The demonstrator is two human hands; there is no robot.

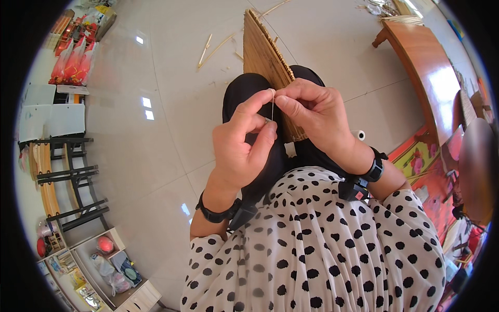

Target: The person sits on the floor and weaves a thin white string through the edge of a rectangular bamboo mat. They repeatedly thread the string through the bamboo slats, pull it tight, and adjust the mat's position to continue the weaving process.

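My left hand [239, 135] is raised over my lap, its index finger stretched up and the thumb pinched against another finger. A thin pale thread [273, 106] runs upright from that index fingertip down to the pinch, where a tiny glint shows that is too small to name. My right hand [314, 106] is closed, thumb and finger pinching the thread's upper end beside my left index fingertip. Behind the hands, a flat brown panel of stalks [260, 52] stands tilted between my knees, its edge of cut stalk ends on the right. My right hand hides part of it.
A white spool [358, 135] lies by my right thigh. Loose stalks [215, 49] are scattered on the tiled floor [171, 104] ahead. At right stands a low wooden table [423, 67]; at left are a folded black metal frame [73, 174] and an open drawer unit [106, 265].
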